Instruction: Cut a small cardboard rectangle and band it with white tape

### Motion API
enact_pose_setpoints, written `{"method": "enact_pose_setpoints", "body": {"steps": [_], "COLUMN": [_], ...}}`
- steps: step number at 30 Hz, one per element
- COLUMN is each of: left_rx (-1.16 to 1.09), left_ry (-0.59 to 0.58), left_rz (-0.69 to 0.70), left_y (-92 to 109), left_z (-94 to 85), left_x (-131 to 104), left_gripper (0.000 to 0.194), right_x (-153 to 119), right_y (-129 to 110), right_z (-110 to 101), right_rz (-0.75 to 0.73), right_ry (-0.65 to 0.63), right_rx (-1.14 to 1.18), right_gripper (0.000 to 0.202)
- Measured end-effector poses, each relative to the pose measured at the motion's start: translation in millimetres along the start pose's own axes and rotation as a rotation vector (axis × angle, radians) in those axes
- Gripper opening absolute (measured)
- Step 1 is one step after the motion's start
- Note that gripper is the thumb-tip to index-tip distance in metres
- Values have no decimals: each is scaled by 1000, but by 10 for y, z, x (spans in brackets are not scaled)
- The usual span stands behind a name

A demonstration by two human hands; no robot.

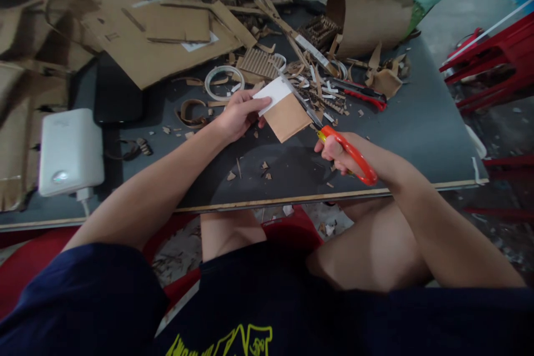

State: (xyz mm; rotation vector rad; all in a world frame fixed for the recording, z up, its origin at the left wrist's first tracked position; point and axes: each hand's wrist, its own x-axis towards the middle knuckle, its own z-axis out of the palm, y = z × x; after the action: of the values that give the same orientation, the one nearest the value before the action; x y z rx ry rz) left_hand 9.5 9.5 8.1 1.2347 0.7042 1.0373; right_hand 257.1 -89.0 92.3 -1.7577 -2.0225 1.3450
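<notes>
My left hand (244,114) pinches a small cardboard piece (287,117), brown on the near part with a white strip along its far left part. The thumb presses on the white part. In my right hand (340,153) are scissors (352,156) with orange-red handles, my fingers wrapped round them. Their blades run along the right edge of the cardboard piece, pointing up and to the left. Whether the blades are cutting into the cardboard, I cannot tell. Just past the blade tips lie a corrugated cardboard scrap (261,63) and a heap of shredded bits (319,86).
A roll of tape (224,82) lies beyond my left hand, a red utility knife (362,94) beyond the scissors. Cardboard sheets (146,44) and a cardboard tube (371,19) fill the back. At left are a white power bank (70,150) and a black phone (117,92).
</notes>
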Motion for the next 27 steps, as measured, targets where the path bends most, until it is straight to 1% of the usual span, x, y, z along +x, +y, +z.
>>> {"method": "enact_pose_setpoints", "body": {"steps": [3, 5, 9, 11, 15, 20, 23, 27], "left_rx": [19, 34, 23, 12, -5, -8, 0, -14], "left_ry": [-62, -90, -95, -94, -83, -80, -76, -64], "left_rz": [2, -10, -19, -14, 7, 8, -4, 5], "left_y": [-14, -25, -36, -37, -41, -44, -44, -49], "left_z": [-21, -35, -50, -46, -33, -30, -35, -35], "left_x": [-13, -21, -25, -21, -8, -9, -14, -13], "left_gripper": [32, 34, 35, 34, 31, 29, 30, 32], "right_x": [11, 13, 1, -8, -19, -3, 12, 31], "right_y": [48, 43, -62, -106, -98, -41, -45, -65], "right_z": [-11, -4, 33, 51, 88, 150, 163, 147], "right_rz": [-28, -11, 31, 44, 79, 63, 59, 87], "right_ry": [-26, -26, 26, 55, 66, 103, 108, 128], "right_rx": [-84, -114, -285, -323, -192, -65, -55, -97], "right_gripper": [88, 87, 83, 81, 79, 79, 79, 80]}}
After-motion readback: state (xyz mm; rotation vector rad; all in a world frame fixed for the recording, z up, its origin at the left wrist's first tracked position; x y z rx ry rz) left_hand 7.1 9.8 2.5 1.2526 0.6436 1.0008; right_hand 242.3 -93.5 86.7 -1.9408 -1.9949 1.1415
